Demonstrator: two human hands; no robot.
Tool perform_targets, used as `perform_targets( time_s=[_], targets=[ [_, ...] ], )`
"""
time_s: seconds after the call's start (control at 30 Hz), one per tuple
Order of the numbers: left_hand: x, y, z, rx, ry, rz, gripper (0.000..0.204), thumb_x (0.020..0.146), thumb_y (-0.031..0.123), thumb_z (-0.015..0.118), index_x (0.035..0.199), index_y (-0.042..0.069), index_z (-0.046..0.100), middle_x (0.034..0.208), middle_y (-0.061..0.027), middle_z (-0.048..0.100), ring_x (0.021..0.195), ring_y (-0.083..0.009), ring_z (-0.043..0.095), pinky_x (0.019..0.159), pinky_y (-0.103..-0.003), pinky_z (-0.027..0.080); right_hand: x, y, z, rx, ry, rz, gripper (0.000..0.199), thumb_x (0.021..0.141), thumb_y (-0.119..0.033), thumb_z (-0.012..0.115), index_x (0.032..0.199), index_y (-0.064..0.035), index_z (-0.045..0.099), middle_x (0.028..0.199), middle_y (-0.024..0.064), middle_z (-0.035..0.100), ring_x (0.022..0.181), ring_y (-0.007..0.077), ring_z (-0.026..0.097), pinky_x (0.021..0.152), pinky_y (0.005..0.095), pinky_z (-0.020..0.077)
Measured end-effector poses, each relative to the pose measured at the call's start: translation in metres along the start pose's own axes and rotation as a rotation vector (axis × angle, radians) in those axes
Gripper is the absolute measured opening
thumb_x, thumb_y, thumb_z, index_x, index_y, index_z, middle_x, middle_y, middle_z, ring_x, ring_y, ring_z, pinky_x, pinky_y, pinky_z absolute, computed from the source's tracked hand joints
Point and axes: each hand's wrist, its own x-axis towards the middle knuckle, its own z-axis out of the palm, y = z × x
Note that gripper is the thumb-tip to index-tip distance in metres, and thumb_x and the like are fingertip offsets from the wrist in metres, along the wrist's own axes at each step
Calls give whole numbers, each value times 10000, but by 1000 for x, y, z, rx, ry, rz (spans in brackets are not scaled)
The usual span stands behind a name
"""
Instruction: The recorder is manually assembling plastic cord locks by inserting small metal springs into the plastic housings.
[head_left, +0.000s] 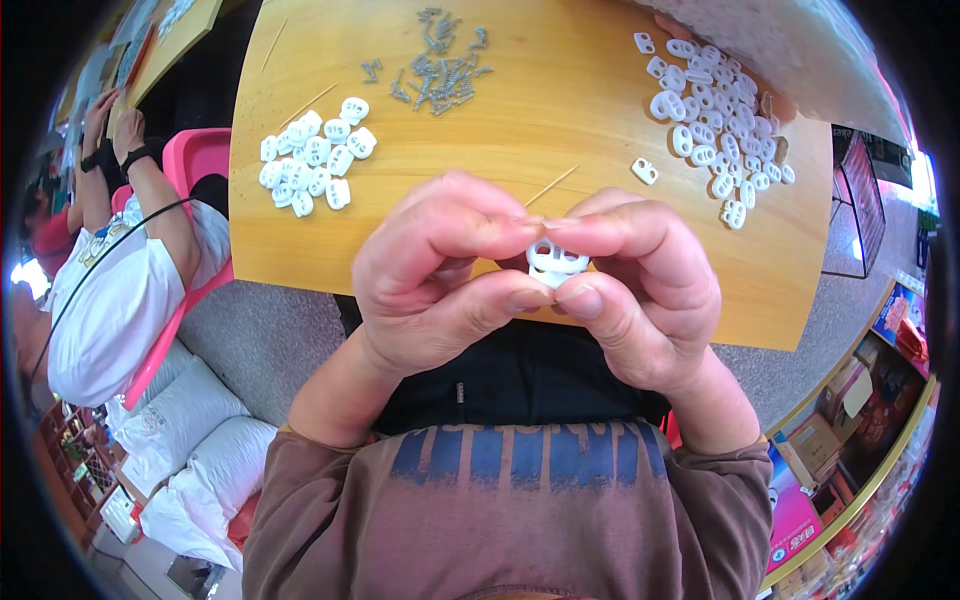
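From here I see the left hand (440, 265) and right hand (640, 275) pinching one white piece (557, 264) mid-frame; I count three wooden picks (552, 186), two white heaps (317, 151), one spring pile (445, 84), top; blue shirt print (580, 455) unreadable.

Head view, one: wide fisheye, left unit of a head-worn pair. Station: near side of the table (560, 110), above its top. Facing: steeply down, upright. Range: close; left hand (415, 275) and right hand (655, 280) large over the table's near edge. Coverage: table's left and right edges, floor (270, 340) beyond both.
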Motion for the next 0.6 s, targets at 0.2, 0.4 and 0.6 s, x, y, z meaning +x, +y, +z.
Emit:
perform_targets(
  time_s=[0.2,0.4,0.6],
  targets=[
    [-1,1,4,25,8,16,237,689,73,681,880,-4,564,818,-107,564,712,-163,534,597,-237,415,-2,2,1,10,10,-32,204,742,-37,608,928,3,534,773,80,569,656,148,532,592,236,429],
    [-2,-1,3,-11,26,3,244,677,75,690,870,-4,564,823,-109,566,713,-169,534,593,-244,413,-4,3,-2,30,-95,-31,231,809,-111,538,978,25,460,869,119,513,754,138,486,680,237,399],
    [-4,-1,7,-78,33,-44,264,670,79,695,877,-1,552,825,-104,557,728,-165,523,610,-245,403,-5,11,-2,33,-64,-119,275,746,-57,614,982,0,483,848,96,554,670,156,513,607,251,419]
  ],
)
